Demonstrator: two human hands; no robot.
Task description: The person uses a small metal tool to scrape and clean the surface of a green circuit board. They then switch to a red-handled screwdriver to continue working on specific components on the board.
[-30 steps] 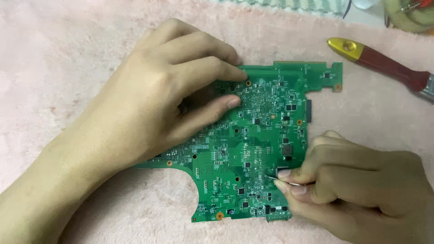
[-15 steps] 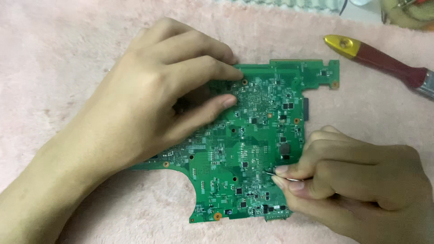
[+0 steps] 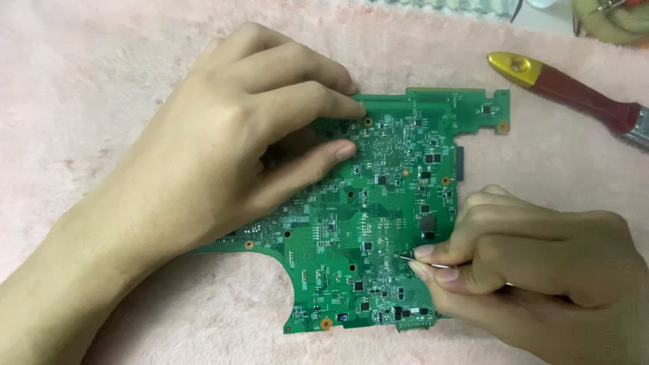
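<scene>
Change: the circuit board (image 3: 378, 223) is being seen slightly higher and further left than a second ago, and the right hand (image 3: 534, 270) is sitting a touch higher along the board's right edge; otherwise little is being shifted.
Board: a green circuit board is lying flat on the pink fluffy mat (image 3: 88, 88), with its notched lower edge turned toward the wearer.
Left hand: the left hand (image 3: 223, 155) is being pressed palm-down onto the board's left part, fingers spread, two fingertips resting near the top edge and one stretched toward the middle; nothing is being gripped, the board is only being pinned.
Right hand: a thin metal tool (image 3: 414, 259) is being pinched tightly between thumb and fingertips, the hand curled narrow around it.
Tool tip: the fine point is being held against the board's lower right area, just left of the pinching fingertips, among small components; whether it is tweezers or a probe cannot be told.
Board versus grip: the board is lying directly under and left of the pinch, touched by the tip.
Brush: a red-handled brush (image 3: 574, 91) with a yellow end is lying on the mat at upper right, well apart from both hands.
</scene>
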